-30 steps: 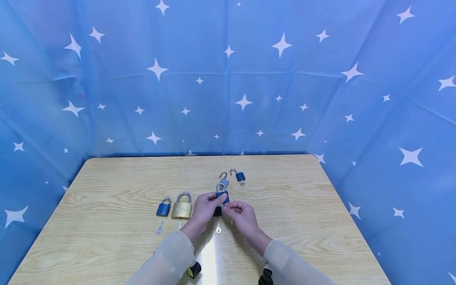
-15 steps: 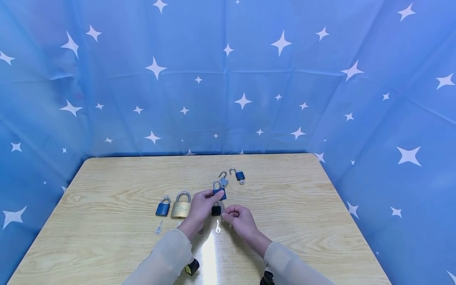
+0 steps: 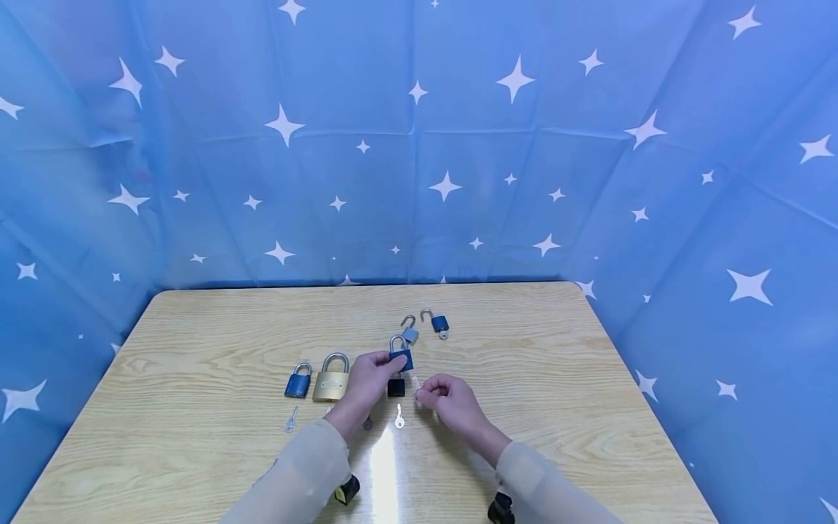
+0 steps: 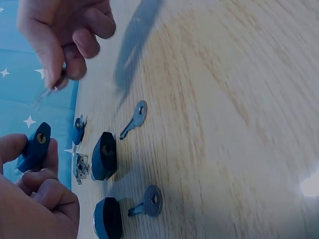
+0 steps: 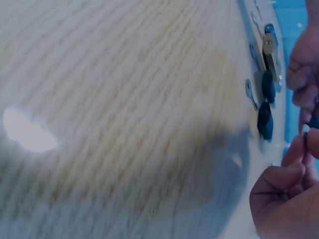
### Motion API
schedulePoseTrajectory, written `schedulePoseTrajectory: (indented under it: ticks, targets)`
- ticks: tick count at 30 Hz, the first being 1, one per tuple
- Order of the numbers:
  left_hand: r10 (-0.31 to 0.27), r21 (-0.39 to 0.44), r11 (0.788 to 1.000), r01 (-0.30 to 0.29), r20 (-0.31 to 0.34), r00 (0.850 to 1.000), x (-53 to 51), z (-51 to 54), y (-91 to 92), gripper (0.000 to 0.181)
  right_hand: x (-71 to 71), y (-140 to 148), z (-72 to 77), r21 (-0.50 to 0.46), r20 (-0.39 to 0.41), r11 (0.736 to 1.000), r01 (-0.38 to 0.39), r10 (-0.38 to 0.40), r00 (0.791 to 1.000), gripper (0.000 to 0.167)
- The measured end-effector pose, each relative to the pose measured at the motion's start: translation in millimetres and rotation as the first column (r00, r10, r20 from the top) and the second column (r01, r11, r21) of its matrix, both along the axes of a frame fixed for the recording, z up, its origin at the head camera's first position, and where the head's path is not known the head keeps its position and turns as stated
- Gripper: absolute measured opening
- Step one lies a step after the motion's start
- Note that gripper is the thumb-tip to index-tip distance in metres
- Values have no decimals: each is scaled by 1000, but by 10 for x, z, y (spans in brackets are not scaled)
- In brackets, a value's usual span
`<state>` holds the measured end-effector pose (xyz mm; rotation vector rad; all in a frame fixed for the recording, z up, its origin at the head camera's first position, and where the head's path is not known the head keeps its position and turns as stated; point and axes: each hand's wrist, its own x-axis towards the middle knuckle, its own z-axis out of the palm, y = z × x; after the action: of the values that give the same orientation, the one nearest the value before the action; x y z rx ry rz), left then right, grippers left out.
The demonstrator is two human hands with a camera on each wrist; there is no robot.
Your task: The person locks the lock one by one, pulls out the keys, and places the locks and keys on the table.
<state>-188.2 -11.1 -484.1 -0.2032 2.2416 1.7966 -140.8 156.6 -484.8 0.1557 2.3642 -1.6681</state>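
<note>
High forward head view, two close wrist views (tabletop shared)

Blue padlock, seemingly silvery key, gold padlock, white-starred blue backdrop

I hold a blue padlock up in the air in my left hand, pinched between thumb and fingers. Its silver shackle points away from me and looks closed; a round brass keyhole sits in the underside, facing me. My right hand pinches a small silvery key, slightly blurred, its blade sticking out past my fingertips, apart from the padlock.
</note>
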Motion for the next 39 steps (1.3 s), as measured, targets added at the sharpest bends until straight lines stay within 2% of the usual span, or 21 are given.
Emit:
schedulePoseTrajectory:
  ticks: [7, 13, 16, 19, 23, 26, 32, 39]
  targets:
    - [-51, -137, 989, 51, 1, 999, 6, -17, 2, 32, -3, 102, 41, 30, -23, 999, 20, -20, 1000, 13]
    - [-159, -245, 958, 146, -34, 987, 19, -39, 50, 27, -16, 187, 50, 14, -37, 997, 73, -72, 997, 12]
    - [-186, -284, 944, 168, -37, 982, 30, -43, 92, 27, -25, 220, 45, 3, -37, 997, 81, -80, 996, 16]
    - [-197, -350, 921, 170, -45, 979, 39, -36, 147, 26, -33, 246, 50, 32, -43, 996, 87, -86, 995, 18]
    - [-213, -432, 886, 170, -54, 975, 44, -23, 224, 26, -40, 282, 63, 91, -40, 991, 101, -98, 994, 9]
    - [-223, -474, 863, 174, -48, 974, 43, -24, 275, 30, -41, 309, 70, 101, -37, 989, 109, -106, 994, 7]
    - [-208, -554, 819, 151, -41, 977, 23, -59, 352, 32, -41, 356, 61, 129, -39, 986, 108, -104, 994, 10]
    - [-180, -603, 790, 112, -54, 982, 17, -79, 420, 33, -42, 399, 40, 138, -1, 983, 119, -120, 993, 16]
